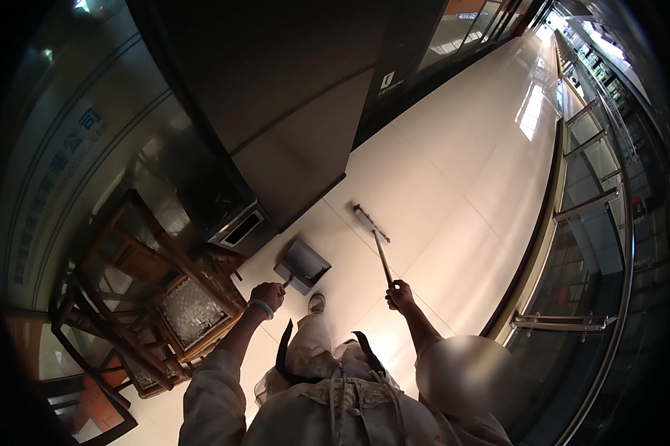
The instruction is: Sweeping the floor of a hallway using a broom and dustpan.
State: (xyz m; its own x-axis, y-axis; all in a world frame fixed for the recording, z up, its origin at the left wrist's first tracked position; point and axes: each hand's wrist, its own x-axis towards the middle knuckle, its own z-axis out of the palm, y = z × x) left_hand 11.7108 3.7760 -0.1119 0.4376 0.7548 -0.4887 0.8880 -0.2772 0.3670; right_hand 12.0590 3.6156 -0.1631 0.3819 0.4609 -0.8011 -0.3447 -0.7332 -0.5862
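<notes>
My left hand (pixel 267 296) is closed round the handle of a grey dustpan (pixel 303 266), with a pale bracelet on that wrist. The dustpan is low over the floor, ahead of my left hand; whether it touches the tiles I cannot tell. In my right hand (pixel 400 295) is the long handle of a broom (pixel 382 256), fingers wrapped round it. Its wide, flat head (pixel 370 224) lies at the floor ahead and to the right of the dustpan, apart from it.
A wooden chair with a patterned seat (pixel 194 312) stands at the left, beside a dark cabinet-like wall (pixel 290 134). A glass railing with metal rails (pixel 588 204) runs along the right. Pale tiled floor (pixel 454 193) stretches ahead between them. My shoe (pixel 316 303) is near the dustpan.
</notes>
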